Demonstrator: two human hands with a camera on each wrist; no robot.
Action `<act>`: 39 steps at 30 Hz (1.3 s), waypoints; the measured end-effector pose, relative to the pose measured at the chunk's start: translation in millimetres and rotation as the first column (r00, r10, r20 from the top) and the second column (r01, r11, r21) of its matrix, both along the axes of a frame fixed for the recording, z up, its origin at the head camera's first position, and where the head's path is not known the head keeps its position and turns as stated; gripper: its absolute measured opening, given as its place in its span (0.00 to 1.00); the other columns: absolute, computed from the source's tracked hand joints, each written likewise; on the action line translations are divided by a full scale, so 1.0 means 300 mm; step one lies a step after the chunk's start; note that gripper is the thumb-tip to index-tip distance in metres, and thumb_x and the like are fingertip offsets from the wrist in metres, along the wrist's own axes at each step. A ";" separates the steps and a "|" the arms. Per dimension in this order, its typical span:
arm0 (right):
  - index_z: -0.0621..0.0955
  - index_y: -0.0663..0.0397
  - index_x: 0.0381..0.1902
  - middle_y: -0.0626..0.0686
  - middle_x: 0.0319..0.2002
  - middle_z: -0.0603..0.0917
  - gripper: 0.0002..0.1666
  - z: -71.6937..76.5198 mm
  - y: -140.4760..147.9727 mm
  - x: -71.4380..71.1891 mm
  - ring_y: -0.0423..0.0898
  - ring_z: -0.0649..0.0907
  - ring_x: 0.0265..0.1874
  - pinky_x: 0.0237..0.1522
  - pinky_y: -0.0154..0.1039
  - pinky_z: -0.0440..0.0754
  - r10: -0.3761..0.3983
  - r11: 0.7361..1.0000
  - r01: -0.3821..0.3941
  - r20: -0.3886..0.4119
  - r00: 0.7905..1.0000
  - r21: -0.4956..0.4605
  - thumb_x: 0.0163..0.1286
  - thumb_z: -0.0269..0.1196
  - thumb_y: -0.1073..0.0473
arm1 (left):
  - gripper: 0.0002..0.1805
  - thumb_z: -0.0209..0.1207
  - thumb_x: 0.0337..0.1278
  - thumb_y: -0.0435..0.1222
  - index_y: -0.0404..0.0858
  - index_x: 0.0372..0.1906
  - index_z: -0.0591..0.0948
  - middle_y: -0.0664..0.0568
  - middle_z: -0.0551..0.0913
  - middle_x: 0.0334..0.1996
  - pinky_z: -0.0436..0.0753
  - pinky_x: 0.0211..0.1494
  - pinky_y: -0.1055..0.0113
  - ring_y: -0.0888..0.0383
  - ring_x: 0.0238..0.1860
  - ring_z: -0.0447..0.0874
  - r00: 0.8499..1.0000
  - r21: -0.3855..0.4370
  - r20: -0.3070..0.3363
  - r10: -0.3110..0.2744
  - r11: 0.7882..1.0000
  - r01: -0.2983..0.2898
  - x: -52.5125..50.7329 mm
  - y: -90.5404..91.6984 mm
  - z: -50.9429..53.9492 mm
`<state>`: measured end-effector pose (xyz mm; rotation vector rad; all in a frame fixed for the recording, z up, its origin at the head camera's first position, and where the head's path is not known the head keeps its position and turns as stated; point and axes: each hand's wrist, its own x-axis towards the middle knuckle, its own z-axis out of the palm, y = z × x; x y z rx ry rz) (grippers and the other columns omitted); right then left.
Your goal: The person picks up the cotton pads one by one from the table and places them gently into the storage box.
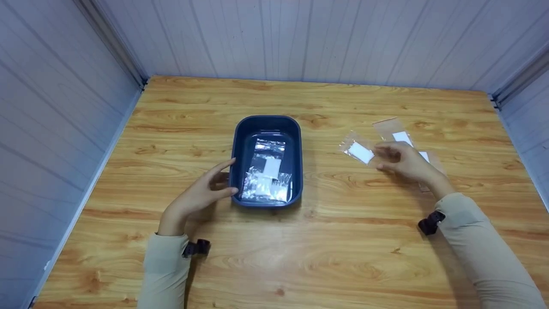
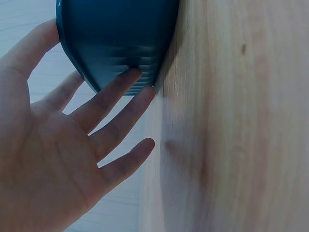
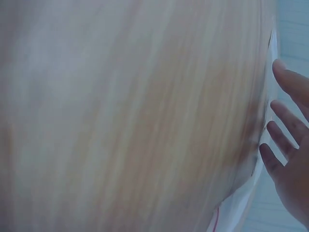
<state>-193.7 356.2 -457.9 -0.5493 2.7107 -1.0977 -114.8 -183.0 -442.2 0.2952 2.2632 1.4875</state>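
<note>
A dark blue rectangular tub (image 1: 299, 141) stands on the table, with several clear plastic packets (image 1: 270, 167) holding white pieces lying inside. My left hand (image 1: 195, 197) is at the tub's left side, thumb and a finger touching its rim; the left wrist view shows the other fingers spread along the outer wall. To the right lies a clear packet (image 1: 360, 153) with a white piece in it. Beside that packet, my right hand (image 1: 405, 163) hovers with thumb and fingers apart and nothing between them. Two more packets, one with a white piece (image 1: 402, 137), lie partly behind this hand.
The wood-grain table (image 1: 266, 257) spreads around the tub. Pale panelled walls (image 1: 283, 38) rise behind and at both sides. A small black device (image 1: 197, 248) is strapped at the left wrist, another device (image 1: 431, 222) at the right.
</note>
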 end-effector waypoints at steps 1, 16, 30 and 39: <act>0.76 0.65 0.63 0.64 0.58 0.79 0.32 -0.002 0.000 -0.001 0.61 0.78 0.57 0.58 0.55 0.73 0.003 1.000 -0.003 -0.004 1.000 0.009 0.62 0.72 0.63 | 0.43 0.66 0.62 0.45 0.56 0.78 0.58 0.41 0.65 0.71 0.61 0.72 0.44 0.43 0.70 0.64 1.000 0.001 0.003 0.000 1.000 0.000 0.001 0.000 0.000; 0.75 0.64 0.65 0.65 0.67 0.70 0.35 -0.009 -0.002 -0.007 0.66 0.63 0.67 0.67 0.64 0.59 0.028 0.995 -0.023 -0.042 0.999 0.094 0.61 0.73 0.62 | 0.43 0.65 0.63 0.45 0.56 0.78 0.56 0.43 0.60 0.74 0.62 0.72 0.46 0.42 0.71 0.63 1.000 -0.003 -0.021 -0.018 1.000 0.018 0.006 -0.003 0.003; 0.81 0.64 0.56 0.61 0.56 0.73 0.24 -0.002 -0.020 -0.016 0.61 0.69 0.59 0.61 0.60 0.67 0.017 0.995 -0.013 -0.044 0.999 0.103 0.63 0.71 0.63 | 0.43 0.66 0.62 0.45 0.56 0.78 0.57 0.41 0.63 0.72 0.62 0.73 0.46 0.43 0.70 0.64 1.000 -0.007 -0.016 -0.010 1.000 0.010 0.007 -0.003 0.003; 0.86 0.63 0.43 0.62 0.56 0.77 0.10 0.003 -0.019 -0.025 0.62 0.72 0.60 0.61 0.60 0.69 -0.028 0.997 0.029 -0.020 0.999 0.074 0.67 0.68 0.63 | 0.43 0.65 0.62 0.45 0.57 0.78 0.56 0.41 0.62 0.73 0.61 0.73 0.45 0.42 0.70 0.64 1.000 -0.004 -0.003 -0.005 1.000 0.005 0.008 -0.007 0.002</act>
